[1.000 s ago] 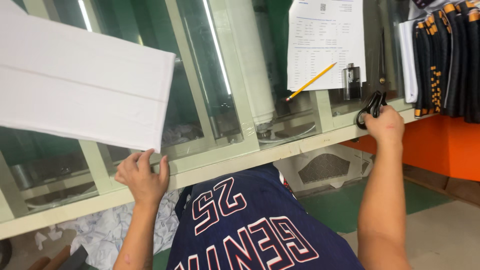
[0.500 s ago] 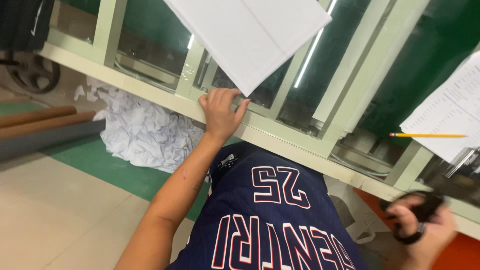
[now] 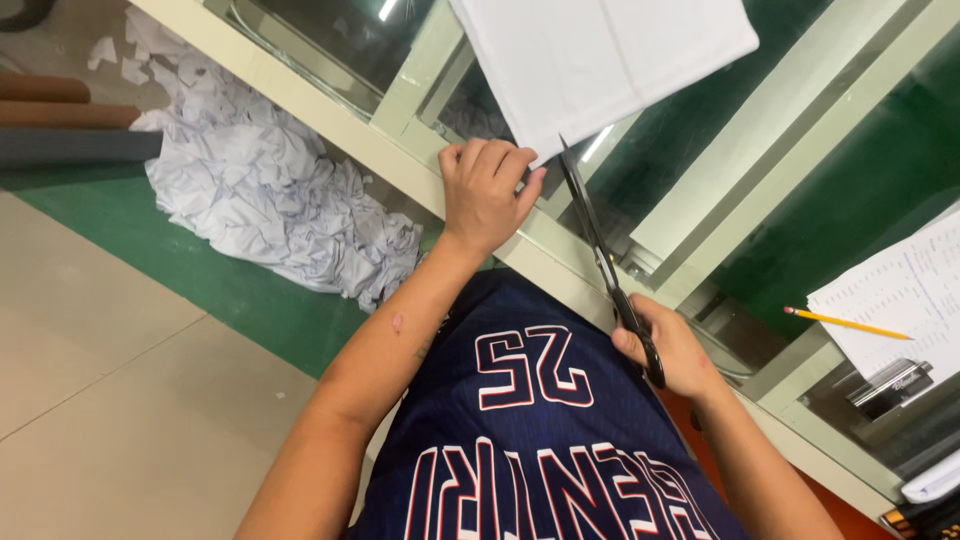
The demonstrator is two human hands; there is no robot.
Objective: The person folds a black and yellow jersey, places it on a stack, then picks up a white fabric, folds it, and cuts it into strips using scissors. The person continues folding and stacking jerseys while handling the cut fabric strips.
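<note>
At the table's near edge I see my left hand [image 3: 484,190] resting flat, fingers curled over the pale green frame [image 3: 400,150], holding nothing but pressing on the edge just below the corner of the white sheet [image 3: 600,60]. My right hand [image 3: 668,350] is closed around the black handles of the scissors [image 3: 600,260], fingers through the loops, gripping them firmly.

Those scissors are long and slim, with dark blades and black handles. Their long axis runs on a slant, from the handles at my right hand near the table's edge up and to the left, with the tip pointing at the lower corner of the sheet. The tip sits right at that corner, touching or nearly so; I cannot tell which. The blades look close together, barely parted if at all.

The sheet is a flat white piece with a faint fold line, lying on the glass top of the table and hanging toward the near edge. A yellow pencil [image 3: 845,324] lies farther right beside a printed paper [image 3: 900,295]. Below the table, on the green floor, sits a heap of crumpled white scraps [image 3: 270,200].
</note>
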